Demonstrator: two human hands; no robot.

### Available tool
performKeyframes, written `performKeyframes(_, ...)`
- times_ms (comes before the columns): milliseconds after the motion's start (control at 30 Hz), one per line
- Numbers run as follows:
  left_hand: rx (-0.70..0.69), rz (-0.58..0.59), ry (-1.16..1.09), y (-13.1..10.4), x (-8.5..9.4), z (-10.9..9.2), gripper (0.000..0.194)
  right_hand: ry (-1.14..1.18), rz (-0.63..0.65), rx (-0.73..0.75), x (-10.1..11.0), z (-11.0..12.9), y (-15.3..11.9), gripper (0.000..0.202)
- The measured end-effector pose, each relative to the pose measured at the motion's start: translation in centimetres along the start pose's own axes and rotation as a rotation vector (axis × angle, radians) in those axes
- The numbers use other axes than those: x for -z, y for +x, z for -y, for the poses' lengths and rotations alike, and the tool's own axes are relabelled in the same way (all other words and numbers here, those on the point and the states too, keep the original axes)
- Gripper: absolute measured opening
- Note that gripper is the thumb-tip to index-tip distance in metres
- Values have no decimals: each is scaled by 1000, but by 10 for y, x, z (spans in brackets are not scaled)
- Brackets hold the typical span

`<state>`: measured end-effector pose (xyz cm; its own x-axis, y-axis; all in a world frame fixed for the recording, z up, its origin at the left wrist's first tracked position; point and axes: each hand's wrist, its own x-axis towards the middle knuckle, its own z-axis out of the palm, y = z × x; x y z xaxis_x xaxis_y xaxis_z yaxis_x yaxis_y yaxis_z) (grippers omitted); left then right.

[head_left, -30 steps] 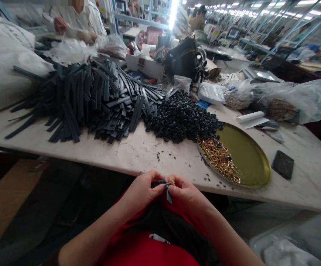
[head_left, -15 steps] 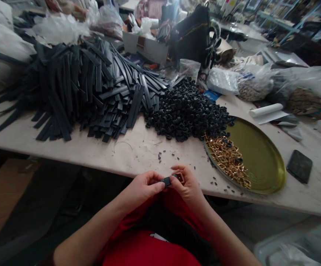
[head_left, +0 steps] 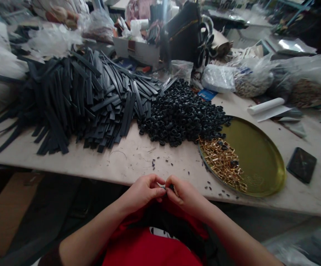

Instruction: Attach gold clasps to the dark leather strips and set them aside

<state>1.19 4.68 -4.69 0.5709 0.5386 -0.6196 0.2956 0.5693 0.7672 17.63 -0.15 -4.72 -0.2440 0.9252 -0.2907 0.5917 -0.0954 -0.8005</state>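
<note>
My left hand [head_left: 143, 190] and my right hand [head_left: 186, 194] meet over my lap, just in front of the table edge. Between the fingertips shows a small black strap piece [head_left: 171, 187], mostly covered by my right fingers. The left thumb and forefinger pinch at its left end. The gold buckle seen on it earlier is almost wholly hidden in my right hand. Beyond the hands lies a heap of black strap loops [head_left: 179, 114]. Gold buckles [head_left: 221, 159] fill the left side of a round gold-coloured tray [head_left: 262, 159].
Long black strips [head_left: 57, 103] are piled at the left of the table [head_left: 94, 162]. A dark phone [head_left: 301, 164] lies right of the tray. Small black scraps dot the front edge. Plastic bags, a white box [head_left: 138, 50] and a black bag [head_left: 181, 35] stand behind.
My right fingers have curled in over the black strap piece, hiding the buckle that showed before. Both hands remain close together. The view has shifted slightly.
</note>
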Motion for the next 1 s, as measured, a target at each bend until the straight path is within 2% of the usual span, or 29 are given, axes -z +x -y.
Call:
performKeyframes(100,-30,10,93,3,1,-7,31,150,-44,46,0,-7,5,14)
performKeyframes(200,-18,87,262,2,7,-13,19,227,-166,85,-6,-17,13,22)
performKeyframes(233,-6,117,314,1,9,-14,20,211,-190,88,-9,-20,16,23)
performKeyframes(300,5,128,372,-2,12,-15,24,161,-183,105,-15,-23,21,24)
performKeyframes(467,0,94,308,-4,12,-13,24,157,-80,178,-28,-21,29,24)
performKeyframes(533,-14,108,326,0,15,-14,28,226,-93,163,-32,-19,34,25)
performKeyframes(600,-86,68,478,6,23,-16,32,239,-146,148,-33,-18,43,27)
performKeyframes(733,-309,-205,999,20,53,-26,33,-116,-356,192,-25,-25,69,24)
performKeyframes(833,-428,-429,1163,28,85,-42,26,-322,-469,245,-22,-36,81,21)
performKeyframes(933,-344,-784,1220,41,119,-61,24,-380,-532,230,-26,-45,85,23)
performKeyframes(1000,-243,-943,1220,55,135,-71,29,-399,-533,218,-29,-45,85,22)
